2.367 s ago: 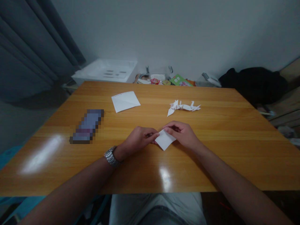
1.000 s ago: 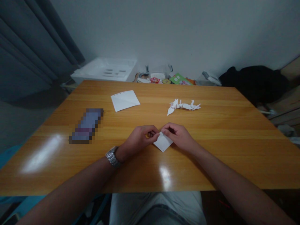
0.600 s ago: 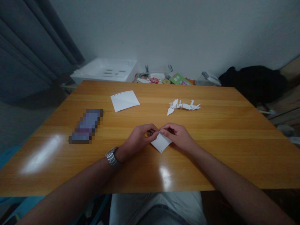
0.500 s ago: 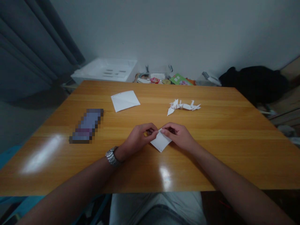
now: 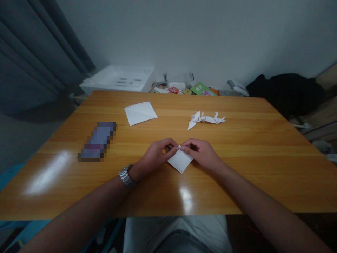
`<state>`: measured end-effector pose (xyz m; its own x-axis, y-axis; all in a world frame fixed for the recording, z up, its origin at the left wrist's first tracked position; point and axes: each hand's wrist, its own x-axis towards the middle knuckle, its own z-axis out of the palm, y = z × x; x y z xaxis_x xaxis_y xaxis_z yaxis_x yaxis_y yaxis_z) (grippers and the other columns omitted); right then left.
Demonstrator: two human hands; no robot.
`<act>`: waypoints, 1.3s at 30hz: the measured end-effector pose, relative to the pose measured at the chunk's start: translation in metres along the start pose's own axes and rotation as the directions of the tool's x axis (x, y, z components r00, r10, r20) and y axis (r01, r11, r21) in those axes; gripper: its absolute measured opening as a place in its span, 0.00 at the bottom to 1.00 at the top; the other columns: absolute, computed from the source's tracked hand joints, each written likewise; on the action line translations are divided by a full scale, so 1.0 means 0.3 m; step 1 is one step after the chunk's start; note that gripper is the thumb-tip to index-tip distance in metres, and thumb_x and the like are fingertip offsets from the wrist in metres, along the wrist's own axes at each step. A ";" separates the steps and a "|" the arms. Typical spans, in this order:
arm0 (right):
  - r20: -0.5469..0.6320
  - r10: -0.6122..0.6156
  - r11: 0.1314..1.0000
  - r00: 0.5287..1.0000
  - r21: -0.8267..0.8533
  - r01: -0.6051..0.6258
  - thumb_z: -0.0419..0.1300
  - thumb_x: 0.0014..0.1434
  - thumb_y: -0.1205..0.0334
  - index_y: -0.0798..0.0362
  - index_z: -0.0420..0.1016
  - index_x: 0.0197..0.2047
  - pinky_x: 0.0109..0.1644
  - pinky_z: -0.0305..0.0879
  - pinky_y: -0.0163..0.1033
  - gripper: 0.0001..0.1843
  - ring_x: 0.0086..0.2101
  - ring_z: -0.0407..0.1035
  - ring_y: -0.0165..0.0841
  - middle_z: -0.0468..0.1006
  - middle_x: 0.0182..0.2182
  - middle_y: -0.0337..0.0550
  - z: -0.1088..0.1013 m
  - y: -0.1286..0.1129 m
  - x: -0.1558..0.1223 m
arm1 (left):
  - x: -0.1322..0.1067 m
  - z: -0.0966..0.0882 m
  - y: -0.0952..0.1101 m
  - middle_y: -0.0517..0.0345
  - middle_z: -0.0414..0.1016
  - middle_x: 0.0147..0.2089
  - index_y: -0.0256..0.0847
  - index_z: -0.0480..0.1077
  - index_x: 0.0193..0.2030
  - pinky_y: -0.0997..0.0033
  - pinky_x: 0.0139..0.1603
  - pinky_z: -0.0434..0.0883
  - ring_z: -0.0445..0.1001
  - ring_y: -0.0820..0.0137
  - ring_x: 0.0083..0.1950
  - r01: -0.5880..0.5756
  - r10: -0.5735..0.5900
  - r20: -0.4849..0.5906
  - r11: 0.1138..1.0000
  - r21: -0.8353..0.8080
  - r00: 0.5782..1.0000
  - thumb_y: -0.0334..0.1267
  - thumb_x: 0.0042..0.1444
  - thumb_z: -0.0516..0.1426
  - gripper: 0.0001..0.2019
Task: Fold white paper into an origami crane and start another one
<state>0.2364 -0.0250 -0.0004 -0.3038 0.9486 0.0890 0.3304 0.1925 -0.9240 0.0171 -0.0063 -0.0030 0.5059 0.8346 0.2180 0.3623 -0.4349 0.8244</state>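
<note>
A small folded piece of white paper (image 5: 181,161) lies between my two hands, one corner pointing toward me, with a row of small holes near that corner. My left hand (image 5: 160,151), with a metal watch (image 5: 126,176) at its wrist, pinches the paper's far left edge between thumb and fingers. From the other side my right hand (image 5: 201,151) pinches the far right edge, thumb on top. The two thumbs nearly meet at the far corner. Something small and yellow shows beneath my left fingers; I cannot make out what it is.
On the wooden table (image 5: 252,140) lie a white sheet with punched holes (image 5: 140,113), several folded paper figures (image 5: 206,119) and a blurred phone-like object (image 5: 97,142). Behind the table are a white tray (image 5: 118,79), a green packet (image 5: 202,89) and a black cloth-like bundle (image 5: 285,92).
The folded paper has shifted slightly toward me, and more of its punched edge shows. Both hands stay almost in place, still pinching it.
</note>
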 end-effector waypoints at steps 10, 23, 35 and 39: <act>-0.013 0.001 1.000 1.000 0.021 -0.001 0.61 0.64 0.53 0.53 0.79 0.39 0.42 0.68 0.40 0.12 0.36 0.74 0.35 0.83 0.36 0.44 -0.020 0.015 0.008 | 0.014 -0.020 0.000 0.58 0.78 0.34 0.39 0.72 0.37 0.74 0.36 0.71 0.75 0.72 0.35 0.054 -0.055 -0.125 0.998 -0.014 0.991 0.43 0.65 0.57 0.10; -0.008 0.043 0.997 0.999 -0.060 -0.043 0.63 0.63 0.53 0.53 0.82 0.37 0.37 0.66 0.39 0.12 0.32 0.74 0.34 0.83 0.33 0.44 -0.030 0.015 0.007 | 0.017 -0.013 0.003 0.56 0.79 0.37 0.38 0.73 0.40 0.73 0.38 0.73 0.77 0.70 0.38 0.073 -0.080 -0.152 0.996 -0.051 0.985 0.43 0.64 0.59 0.09; -0.037 0.007 1.000 0.999 -0.011 -0.007 0.62 0.64 0.53 0.52 0.81 0.42 0.42 0.70 0.41 0.12 0.37 0.77 0.36 0.84 0.38 0.45 -0.028 0.029 0.014 | 0.019 -0.023 -0.003 0.57 0.78 0.36 0.39 0.71 0.38 0.72 0.39 0.73 0.76 0.70 0.37 0.080 -0.076 -0.145 0.997 0.017 0.987 0.42 0.65 0.57 0.09; -0.060 -0.028 0.993 0.998 -0.112 0.021 0.61 0.65 0.54 0.51 0.82 0.41 0.42 0.69 0.41 0.11 0.37 0.76 0.36 0.84 0.37 0.44 -0.039 0.040 0.020 | 0.018 -0.017 -0.024 0.56 0.79 0.39 0.39 0.71 0.44 0.69 0.42 0.74 0.77 0.68 0.40 0.073 -0.064 -0.116 0.995 0.075 0.991 0.40 0.66 0.56 0.08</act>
<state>0.2490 -0.0141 -0.0065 -0.2590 0.9562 0.1368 0.4221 0.2394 -0.8743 0.0132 0.0029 -0.0050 0.3875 0.8943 0.2240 0.4557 -0.3970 0.7967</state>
